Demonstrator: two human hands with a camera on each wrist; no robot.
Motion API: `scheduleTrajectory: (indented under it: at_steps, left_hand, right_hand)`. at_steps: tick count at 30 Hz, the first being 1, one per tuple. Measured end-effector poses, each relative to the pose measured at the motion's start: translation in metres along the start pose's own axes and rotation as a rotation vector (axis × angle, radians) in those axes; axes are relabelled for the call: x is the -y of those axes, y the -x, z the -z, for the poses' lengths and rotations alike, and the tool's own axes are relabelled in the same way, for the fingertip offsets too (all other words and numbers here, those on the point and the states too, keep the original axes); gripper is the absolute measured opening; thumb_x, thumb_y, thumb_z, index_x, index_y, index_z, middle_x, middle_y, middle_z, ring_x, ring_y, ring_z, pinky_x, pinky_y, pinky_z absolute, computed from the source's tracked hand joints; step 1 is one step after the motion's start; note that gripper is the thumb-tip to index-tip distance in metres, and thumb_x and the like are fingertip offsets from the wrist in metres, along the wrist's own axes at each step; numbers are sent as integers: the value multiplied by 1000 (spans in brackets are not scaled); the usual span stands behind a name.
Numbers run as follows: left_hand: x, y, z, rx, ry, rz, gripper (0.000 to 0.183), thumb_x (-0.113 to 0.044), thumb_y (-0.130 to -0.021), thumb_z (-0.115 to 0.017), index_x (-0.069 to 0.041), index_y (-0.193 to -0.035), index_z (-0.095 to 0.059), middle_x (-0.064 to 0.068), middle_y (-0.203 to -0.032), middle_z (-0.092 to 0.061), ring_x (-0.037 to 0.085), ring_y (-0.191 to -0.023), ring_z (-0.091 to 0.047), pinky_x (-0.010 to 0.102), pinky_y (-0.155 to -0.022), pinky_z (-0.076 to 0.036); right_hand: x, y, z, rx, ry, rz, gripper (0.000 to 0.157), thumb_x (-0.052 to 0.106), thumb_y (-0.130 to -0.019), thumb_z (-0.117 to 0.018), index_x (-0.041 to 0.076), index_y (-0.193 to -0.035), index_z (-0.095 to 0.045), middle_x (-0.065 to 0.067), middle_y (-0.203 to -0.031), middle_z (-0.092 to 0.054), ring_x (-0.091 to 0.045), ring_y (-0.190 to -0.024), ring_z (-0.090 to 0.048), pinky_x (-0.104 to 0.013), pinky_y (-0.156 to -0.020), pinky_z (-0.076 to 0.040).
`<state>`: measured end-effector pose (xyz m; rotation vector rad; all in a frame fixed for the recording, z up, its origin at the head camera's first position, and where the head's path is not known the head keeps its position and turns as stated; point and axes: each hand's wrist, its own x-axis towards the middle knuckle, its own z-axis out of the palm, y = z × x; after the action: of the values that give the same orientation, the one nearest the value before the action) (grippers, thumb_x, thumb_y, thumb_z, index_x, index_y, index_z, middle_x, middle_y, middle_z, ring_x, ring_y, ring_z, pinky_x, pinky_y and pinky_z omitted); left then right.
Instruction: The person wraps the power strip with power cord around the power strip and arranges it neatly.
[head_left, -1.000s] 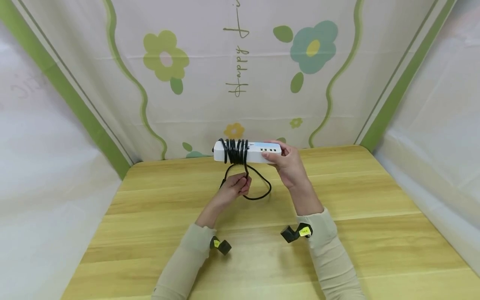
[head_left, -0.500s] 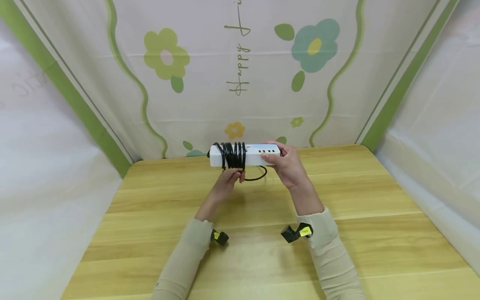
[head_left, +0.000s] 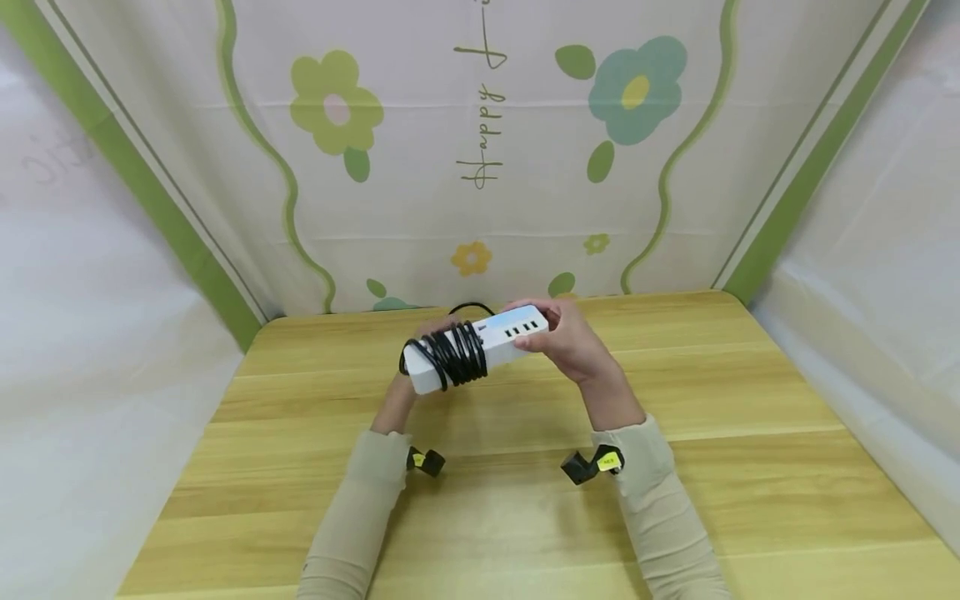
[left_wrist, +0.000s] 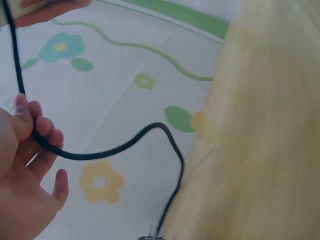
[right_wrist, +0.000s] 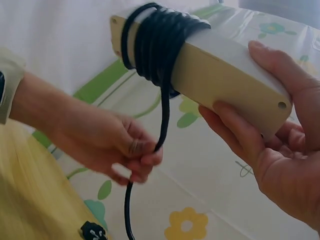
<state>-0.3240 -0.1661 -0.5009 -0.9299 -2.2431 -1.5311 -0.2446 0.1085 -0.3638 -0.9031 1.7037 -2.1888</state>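
A white power strip [head_left: 504, 343] is held above the table by my right hand [head_left: 576, 348], which grips its end with the row of USB ports. Several turns of black cord [head_left: 455, 357] wrap its other end, the one tilted toward me in the head view. My left hand [right_wrist: 112, 142] pinches the free length of that cord below the strip's underside, thumb against fingers. In the head view this hand is mostly hidden behind the strip. From its fingers the cord [left_wrist: 122, 148] runs on in a loose bend, down to a black plug [right_wrist: 93, 231] with metal prongs.
Beneath both hands lies a light wooden table [head_left: 510, 517]. A flower-printed cloth [head_left: 420, 192] hangs behind its far edge, with pale sheets at either side. Each sleeve carries a small black wrist camera [head_left: 592, 465].
My left hand has carried the cord from in front of and below the strip to behind it. The strip's wrapped end has dipped toward me; my right hand keeps its grip.
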Motion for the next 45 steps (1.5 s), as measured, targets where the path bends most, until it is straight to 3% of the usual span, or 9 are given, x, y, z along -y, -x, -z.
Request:
scheduleTrajectory:
  at_steps: [2, 3, 6, 10, 19, 25, 31, 37, 45]
  left_hand:
    - [-57, -10, 7, 5, 60, 62, 23, -18, -104, -54, -1, -99, -67, 5, -91, -68, 11, -80, -59, 25, -73, -50]
    - [-76, -11, 10, -10, 26, 14, 21, -15, -103, -55, 2, -96, -67, 7, -88, -68, 10, -76, -59, 23, -70, -50]
    - [-109, -11, 17, -44, -169, 59, 17, -7, -98, -57, 6, -95, -67, 16, -87, -69, 12, -71, -59, 20, -66, -48]
    - [-122, -9, 24, -69, -296, 127, 13, -4, -94, -63, 4, -98, -71, 20, -95, -72, 23, -75, -63, 24, -69, -50]
    - [-145, -8, 26, -64, -464, -107, 9, -10, -89, -73, -2, -91, -77, 11, -87, -75, 18, -72, -66, 32, -64, -55]
    - [-164, -10, 18, -60, -570, -132, 10, -12, -85, -77, -2, -88, -78, 10, -83, -75, 19, -71, -67, 31, -63, -55]
    - [-187, -7, 11, -76, -633, -146, 5, -10, -89, -74, -4, -90, -76, 9, -86, -76, 21, -75, -72, 32, -66, -58]
    - [-204, -5, 2, -95, -649, -74, 9, -7, -93, -70, -1, -98, -74, 13, -91, -77, 23, -74, -74, 33, -64, -59]
    - [-221, -4, -10, -100, -463, 207, 16, -9, -96, -66, 5, -103, -72, 12, -80, -75, 13, -60, -67, 22, -52, -53]
  right_hand:
    - [-3, 0, 3, 37, 21, -14, 36, -6, -78, -71, 14, -108, -72, -2, -101, -70, -14, -88, -65, -25, -74, -57]
    - [-4, -1, 4, 56, 32, -24, 36, -7, -78, -72, 13, -108, -72, -3, -101, -71, -15, -88, -65, -26, -74, -57]
    - [-7, -2, 8, 114, 99, -60, 37, -7, -75, -75, 4, -110, -71, -5, -100, -71, -17, -86, -65, -28, -72, -58]
    - [-10, -4, 9, 174, 268, -96, 42, -4, -74, -80, -5, -114, -68, -8, -102, -71, -19, -86, -65, -30, -70, -58]
    - [-18, -5, 15, 120, 441, -150, 44, 3, -73, -85, 0, -114, -70, -14, -102, -69, -24, -87, -63, -31, -70, -57]
    - [-27, -8, 15, 81, 534, -164, 45, 13, -73, -89, 7, -114, -71, -13, -102, -71, -25, -86, -63, -32, -70, -56]
    - [-25, -8, 15, -12, 508, -176, 46, 10, -74, -87, 6, -116, -69, -16, -107, -70, -24, -88, -64, -30, -70, -57]
    - [-21, -7, 18, -102, 516, -157, 49, 12, -74, -89, 6, -118, -69, -17, -107, -70, -25, -87, -65, -30, -67, -57]
    - [-19, -5, 19, -289, 615, -104, 54, 22, -73, -90, 10, -122, -68, -13, -115, -68, -25, -94, -65, -29, -72, -57]
